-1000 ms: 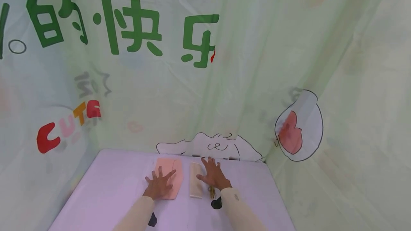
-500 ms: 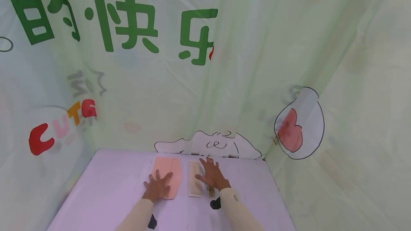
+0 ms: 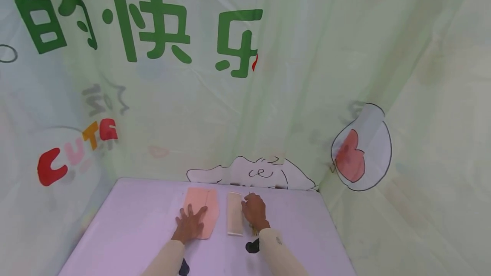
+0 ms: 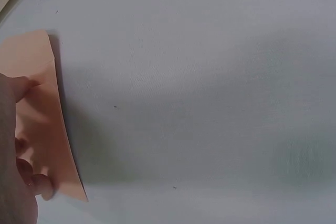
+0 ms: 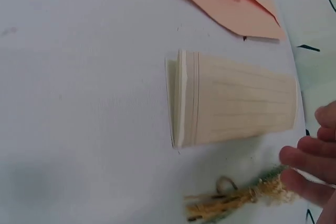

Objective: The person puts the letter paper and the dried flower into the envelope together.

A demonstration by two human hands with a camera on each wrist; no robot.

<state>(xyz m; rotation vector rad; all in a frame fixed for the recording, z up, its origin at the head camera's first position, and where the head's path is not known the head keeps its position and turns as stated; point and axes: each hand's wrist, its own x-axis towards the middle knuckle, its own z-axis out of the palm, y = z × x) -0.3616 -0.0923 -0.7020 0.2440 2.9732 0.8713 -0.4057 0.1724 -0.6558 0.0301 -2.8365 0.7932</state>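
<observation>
Your left hand [image 3: 189, 226] lies spread on the salmon-pink paper envelope [image 3: 210, 219] as your right hand [image 3: 255, 211], loosely curled and seemingly empty, hangs by the slender tan dried-flower bundle [image 5: 240, 199], which a hasty pinch could crush.

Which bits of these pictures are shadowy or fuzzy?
Left wrist view: a shadow runs beside the pink paper; right wrist view: the dried bunch and right hand look slightly blurred; head view: lighting looks diffuse, the green lettering crisp.
</observation>
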